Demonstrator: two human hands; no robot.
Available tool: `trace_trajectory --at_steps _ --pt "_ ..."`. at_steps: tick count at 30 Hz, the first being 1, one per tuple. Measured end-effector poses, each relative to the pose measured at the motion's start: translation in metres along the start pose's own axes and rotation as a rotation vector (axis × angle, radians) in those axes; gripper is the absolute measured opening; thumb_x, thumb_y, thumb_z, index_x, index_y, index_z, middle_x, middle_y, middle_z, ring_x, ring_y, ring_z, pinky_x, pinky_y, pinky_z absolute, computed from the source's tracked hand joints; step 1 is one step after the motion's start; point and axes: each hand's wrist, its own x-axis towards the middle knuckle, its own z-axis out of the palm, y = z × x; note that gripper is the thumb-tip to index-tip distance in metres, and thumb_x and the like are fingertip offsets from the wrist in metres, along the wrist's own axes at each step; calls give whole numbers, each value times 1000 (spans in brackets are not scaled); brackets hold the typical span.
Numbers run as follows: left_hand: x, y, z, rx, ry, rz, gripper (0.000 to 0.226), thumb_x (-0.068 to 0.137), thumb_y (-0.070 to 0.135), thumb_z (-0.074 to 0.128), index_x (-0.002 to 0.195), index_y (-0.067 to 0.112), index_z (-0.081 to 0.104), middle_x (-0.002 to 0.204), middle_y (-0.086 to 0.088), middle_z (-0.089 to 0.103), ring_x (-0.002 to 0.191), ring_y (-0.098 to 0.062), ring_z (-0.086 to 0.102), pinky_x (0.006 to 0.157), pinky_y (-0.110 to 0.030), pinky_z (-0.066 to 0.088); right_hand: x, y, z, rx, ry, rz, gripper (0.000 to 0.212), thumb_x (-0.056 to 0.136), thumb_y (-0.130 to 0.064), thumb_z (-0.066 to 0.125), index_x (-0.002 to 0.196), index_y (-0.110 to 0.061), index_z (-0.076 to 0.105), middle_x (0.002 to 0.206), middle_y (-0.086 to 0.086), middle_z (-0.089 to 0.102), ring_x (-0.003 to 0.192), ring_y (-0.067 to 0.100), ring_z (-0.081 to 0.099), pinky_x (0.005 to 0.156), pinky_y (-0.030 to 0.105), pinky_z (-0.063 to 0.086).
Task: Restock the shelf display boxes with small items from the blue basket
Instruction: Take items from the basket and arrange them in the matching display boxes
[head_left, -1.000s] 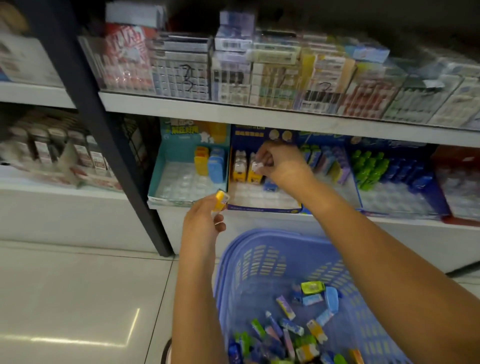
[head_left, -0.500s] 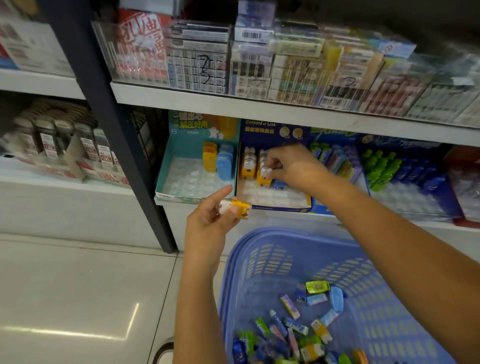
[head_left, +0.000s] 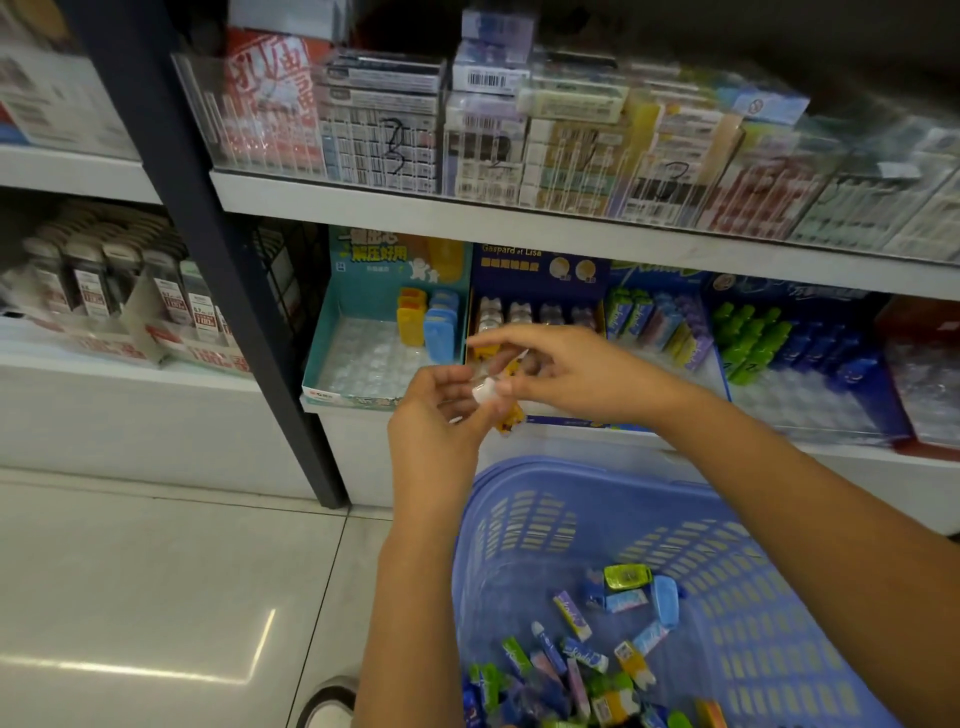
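My left hand (head_left: 436, 415) holds a small yellow item with a white cap (head_left: 508, 420) in front of the lower shelf. My right hand (head_left: 571, 371) has come onto it, and its thumb and fingers pinch the white cap end. Just behind both hands stands the dark blue display box (head_left: 540, 267) with a row of similar items at its back. The blue basket (head_left: 753, 613) sits below my arms, and several loose small items (head_left: 576, 654) lie in its bottom.
A teal display box (head_left: 363, 358) to the left holds a few yellow and blue pieces. More boxes with green, blue and purple items (head_left: 753, 338) stand to the right. A dark shelf post (head_left: 218, 260) rises at left. The shelf above (head_left: 519, 218) carries stacked packs. My shoe (head_left: 327, 706) is on the tiled floor.
My right hand has pulled back out of the dark blue box to meet my left hand. The left hand has lifted the yellow item towards it; both now hold it.
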Motion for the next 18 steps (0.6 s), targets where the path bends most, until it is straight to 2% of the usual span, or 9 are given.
trace_trajectory --at_steps 2,5,8,10,13,16,18 --pt "2 6 6 42 -32 69 27 80 9 75 93 22 54 88 8 66 77 7 65 63 -8 50 -4 -5 -1 26 26 -34 29 88 -30 64 117 -33 61 102 -13 67 88 -3 62 75 11 50" --pt "5 11 11 65 -41 117 33 81 5 72 87 27 49 86 13 62 78 13 62 61 -5 48 -2 -5 -8 48 121 -36 17 82 -28 71 98 -25 69 89 -12 69 80 -1 64 74 19 53" --pt "8 12 13 73 -12 128 31 85 8 69 100 28 50 97 15 60 88 7 62 73 -12 52 6 2 -10 -3 202 -30 16 82 -29 70 97 -23 68 85 -10 69 74 0 62 67 17 52" --pt "11 8 14 296 -53 167 32 90 14 62 119 20 53 111 6 61 102 -6 60 85 -21 50 15 11 -8 8 312 6 17 85 -26 68 101 -20 66 90 -2 69 73 5 63 69 22 52" --pt "6 -4 22 784 -286 222 37 94 21 54 130 12 52 130 -8 55 115 -24 54 92 -31 43 28 21 4 12 344 45 19 87 -21 65 105 -14 65 95 4 68 82 13 63 72 20 48" --pt "-7 -20 27 989 -456 221 54 96 25 50 145 10 33 151 -8 33 140 -21 29 110 -27 27 39 29 18 -125 283 26 23 90 -20 61 110 -9 63 103 8 67 91 14 57 67 13 31" --pt "-10 -27 25 994 -466 228 61 97 25 49 150 11 22 157 -5 21 146 -18 15 115 -26 16 43 32 21 -170 280 43 25 92 -22 59 113 -8 61 108 9 66 98 18 57 73 16 33"
